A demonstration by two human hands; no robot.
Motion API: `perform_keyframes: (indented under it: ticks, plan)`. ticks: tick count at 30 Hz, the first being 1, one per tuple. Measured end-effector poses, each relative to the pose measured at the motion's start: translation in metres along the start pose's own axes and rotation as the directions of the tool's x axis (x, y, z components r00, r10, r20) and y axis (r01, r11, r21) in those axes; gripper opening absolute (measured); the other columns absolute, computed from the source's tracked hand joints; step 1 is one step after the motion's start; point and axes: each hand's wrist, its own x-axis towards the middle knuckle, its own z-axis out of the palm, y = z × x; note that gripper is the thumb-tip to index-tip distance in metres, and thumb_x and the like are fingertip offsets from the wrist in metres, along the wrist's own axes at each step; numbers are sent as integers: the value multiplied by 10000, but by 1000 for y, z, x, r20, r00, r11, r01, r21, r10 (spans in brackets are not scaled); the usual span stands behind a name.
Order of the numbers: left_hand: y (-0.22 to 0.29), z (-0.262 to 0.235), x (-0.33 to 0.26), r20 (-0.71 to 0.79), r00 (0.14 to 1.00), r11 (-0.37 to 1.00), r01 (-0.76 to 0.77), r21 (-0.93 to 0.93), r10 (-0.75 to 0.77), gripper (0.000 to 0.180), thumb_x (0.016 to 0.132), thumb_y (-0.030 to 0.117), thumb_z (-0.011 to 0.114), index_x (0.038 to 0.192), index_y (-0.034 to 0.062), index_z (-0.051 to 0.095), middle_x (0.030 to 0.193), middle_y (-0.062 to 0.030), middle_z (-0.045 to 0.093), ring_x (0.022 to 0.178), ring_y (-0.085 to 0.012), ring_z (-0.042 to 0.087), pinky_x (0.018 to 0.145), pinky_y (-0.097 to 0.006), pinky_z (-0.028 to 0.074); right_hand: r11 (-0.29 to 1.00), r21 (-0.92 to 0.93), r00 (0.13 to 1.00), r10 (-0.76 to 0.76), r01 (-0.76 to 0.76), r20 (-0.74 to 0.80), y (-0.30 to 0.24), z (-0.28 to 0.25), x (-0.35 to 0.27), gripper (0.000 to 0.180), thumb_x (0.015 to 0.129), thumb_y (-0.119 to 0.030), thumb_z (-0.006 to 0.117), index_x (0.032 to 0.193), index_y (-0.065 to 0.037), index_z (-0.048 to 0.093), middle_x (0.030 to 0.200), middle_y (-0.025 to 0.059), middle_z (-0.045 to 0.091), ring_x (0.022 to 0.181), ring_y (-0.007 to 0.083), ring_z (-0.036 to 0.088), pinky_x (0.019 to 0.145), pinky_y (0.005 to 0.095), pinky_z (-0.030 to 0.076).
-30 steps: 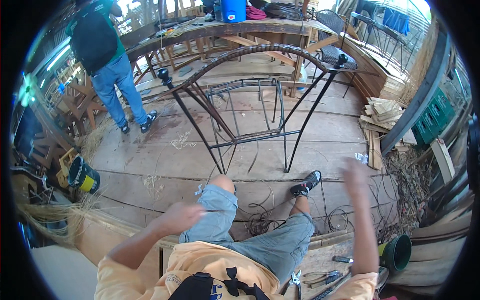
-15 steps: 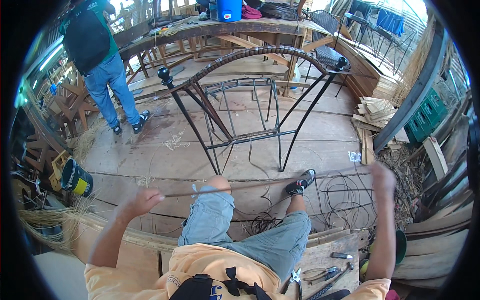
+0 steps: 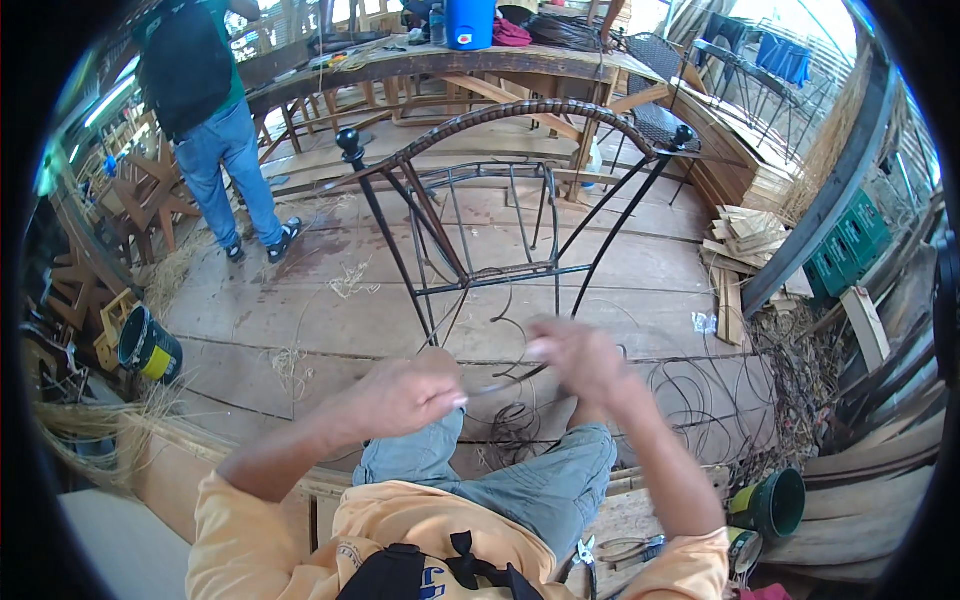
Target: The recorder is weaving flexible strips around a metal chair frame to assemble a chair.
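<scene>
My left hand (image 3: 418, 396) is closed around a thin brown weaving strand (image 3: 508, 384), in front of my knee. Close to its right, my right hand (image 3: 580, 362) is smeared by motion, and the strand runs toward it; its fingers are hard to make out. Beyond both hands stands a black metal furniture frame (image 3: 375, 222) with ball-shaped knobs on top. Its arched rail (image 3: 520, 110) is wrapped in brown strand. Loose coils of strand (image 3: 515, 432) lie on the floor between my feet and to the right.
Pliers (image 3: 585, 560) rest on the wooden bench beside me, near dark buckets (image 3: 775, 503). Another bucket (image 3: 150, 345) stands at the left. A person (image 3: 205, 125) stands at the far left by a long workbench (image 3: 400, 62). Wood offcuts (image 3: 750, 235) and green crates (image 3: 850, 245) are at the right.
My hands were wide apart with the strand stretched between them. Both have come together in front of my knees, the right sweeping left and the left moving right.
</scene>
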Motion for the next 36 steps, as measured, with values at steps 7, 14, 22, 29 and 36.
perform_keyframes:
  ticks: [7,14,22,29,36]
  plan:
    - [-34,-49,-25,-20,995,986,91,-141,-95,242,846,255,545,817,18,586,599,-90,539,538,-169,507,515,-311,412,978,-163,991,-130,126,-12,-25,-21,-26,128,785,-173,617,811,-50,639,773,106,621,621,269,589,559,322,470]
    - [-63,-113,-107,-231,952,970,161,-181,-201,303,819,269,579,651,18,561,538,0,494,491,-59,419,446,-228,349,906,232,690,420,-353,-590,218,-174,-187,85,809,-20,521,774,25,584,663,94,551,642,119,494,621,270,406]
    - [-44,-119,-81,39,976,976,216,4,-216,314,861,289,493,732,6,536,611,-47,508,577,-158,517,549,-300,418,275,-739,769,416,-615,-485,185,-157,-139,263,747,-252,591,939,-72,594,873,150,605,822,344,573,702,428,455]
    - [-7,-35,19,80,965,967,-243,-79,250,293,826,262,477,796,-22,542,677,-162,550,619,-294,551,601,-405,423,972,120,959,171,-202,227,-70,4,6,285,832,-224,571,1018,-8,565,796,99,610,713,150,562,648,267,448]
    - [-58,-91,-37,41,998,985,-39,-166,46,318,845,277,491,727,-11,557,572,-72,481,543,-150,479,540,-293,410,943,-207,959,230,-261,-163,3,-58,-39,83,799,-72,571,761,2,574,589,23,460,577,64,393,507,243,335]
